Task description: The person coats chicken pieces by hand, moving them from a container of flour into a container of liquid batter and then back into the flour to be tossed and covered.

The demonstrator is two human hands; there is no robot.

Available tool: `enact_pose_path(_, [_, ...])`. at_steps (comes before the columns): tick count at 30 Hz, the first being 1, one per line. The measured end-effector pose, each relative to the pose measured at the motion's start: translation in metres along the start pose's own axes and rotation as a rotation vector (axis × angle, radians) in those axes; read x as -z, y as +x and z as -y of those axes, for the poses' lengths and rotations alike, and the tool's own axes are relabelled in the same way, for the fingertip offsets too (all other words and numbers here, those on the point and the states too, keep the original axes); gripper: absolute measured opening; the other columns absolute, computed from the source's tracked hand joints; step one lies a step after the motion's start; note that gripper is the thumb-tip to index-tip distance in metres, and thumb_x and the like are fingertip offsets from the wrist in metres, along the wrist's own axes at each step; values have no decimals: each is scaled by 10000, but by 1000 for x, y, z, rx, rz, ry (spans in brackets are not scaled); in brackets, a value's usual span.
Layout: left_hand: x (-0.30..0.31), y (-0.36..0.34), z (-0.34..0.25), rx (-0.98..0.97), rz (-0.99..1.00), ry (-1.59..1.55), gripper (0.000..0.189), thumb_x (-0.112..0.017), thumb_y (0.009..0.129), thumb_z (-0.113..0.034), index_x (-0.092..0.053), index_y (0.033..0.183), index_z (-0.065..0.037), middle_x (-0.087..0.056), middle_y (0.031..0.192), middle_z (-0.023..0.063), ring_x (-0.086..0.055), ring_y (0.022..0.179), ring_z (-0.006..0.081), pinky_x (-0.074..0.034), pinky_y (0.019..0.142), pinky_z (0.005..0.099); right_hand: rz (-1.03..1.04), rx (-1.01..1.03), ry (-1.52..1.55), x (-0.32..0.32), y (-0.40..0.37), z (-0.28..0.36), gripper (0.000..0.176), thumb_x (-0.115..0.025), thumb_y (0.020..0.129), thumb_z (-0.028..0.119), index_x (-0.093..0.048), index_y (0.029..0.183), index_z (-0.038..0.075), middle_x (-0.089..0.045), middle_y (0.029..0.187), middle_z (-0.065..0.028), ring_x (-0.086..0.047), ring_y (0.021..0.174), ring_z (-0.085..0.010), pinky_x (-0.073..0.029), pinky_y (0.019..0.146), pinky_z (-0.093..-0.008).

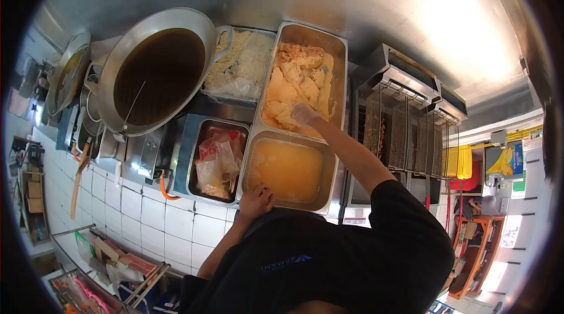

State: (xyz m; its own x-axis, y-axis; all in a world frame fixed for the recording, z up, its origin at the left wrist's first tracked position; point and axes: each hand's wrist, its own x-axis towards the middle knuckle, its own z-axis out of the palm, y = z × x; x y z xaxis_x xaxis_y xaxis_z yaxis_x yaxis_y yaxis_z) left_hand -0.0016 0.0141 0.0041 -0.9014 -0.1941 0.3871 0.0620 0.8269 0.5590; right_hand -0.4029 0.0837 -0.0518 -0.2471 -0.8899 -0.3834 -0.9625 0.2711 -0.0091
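My right hand (304,114), in a thin clear glove, reaches into a deep metal tray (343,79) of pale flour-like coating. Beside and ahead of it lie several coated lumps, which look like chicken pieces (302,67). Its fingertips are hidden against the coating, so I cannot make out their grip. Below that tray, a second metal tray (330,164) holds a cloudy yellow liquid (288,167). My left hand (257,200), which looks bare, has its fingers curled at the near left rim of this second tray.
A large wok (170,17) of dark oil stands at the left, with a thin metal rod in it. Near it are a tray of pale crumbs (244,58) and a tray with a plastic bag (220,158). Wire fryer baskets (405,132) stand at the right.
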Motion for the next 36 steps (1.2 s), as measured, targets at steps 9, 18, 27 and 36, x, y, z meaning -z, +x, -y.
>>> enact_pose_path(9, [-2, 2, 0, 0, -11, 8, 125, -758, 774, -141, -636, 800, -147, -599, 845, 14, -656, 675, 218, -534, 554, 360, 314, -115, 466, 13, -22, 23, 132, -653, 848, 154, -631, 822, 26, -580, 817, -79, -564, 755, -265, -476, 695, -381])
enact_pose_path(18, [-5, -1, 3, 9, 17, 20, 123, -762, 780, -148, -647, 824, -149, -606, 858, 18, -661, 675, 224, -540, 553, 362, -218, 35, -286, -44, 34, -44, 134, -660, 831, 83, -736, 889, -12, -696, 925, -184, -661, 872, -317, -509, 775, -439])
enact_pose_path(27, [-1, 1, 6, -3, 55, 1, 118, -757, 785, -145, -651, 836, -143, -605, 878, 27, -663, 688, 231, -542, 572, 370, 126, -280, -317, -53, 39, -110, 521, -466, 1060, 230, -483, 1390, -172, -645, 1237, -287, -674, 1030, -329, -558, 835, -425])
enact_pose_path(36, [3, 0, 2, -6, 43, 1, 127, -757, 795, -161, -648, 854, -139, -597, 889, 31, -663, 705, 221, -543, 570, 372, 387, -228, -155, -9, -33, -46, 548, -508, 1004, 218, -475, 1423, -133, -624, 1331, -291, -664, 1161, -340, -530, 950, -468])
